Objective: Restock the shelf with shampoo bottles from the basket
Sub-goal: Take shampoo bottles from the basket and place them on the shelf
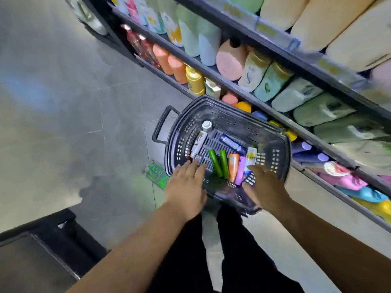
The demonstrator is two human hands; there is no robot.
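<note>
The left hand (186,187) and right hand (267,188) are hovering over the near rim of the dark basket (232,117), fingers spread and straight, grasping nothing. Just beyond the fingertips, shampoo bottles (231,142) and coloured tubes (220,166) are lying inside the basket. Farther right, the stocked shelf (304,63) is standing.
</note>
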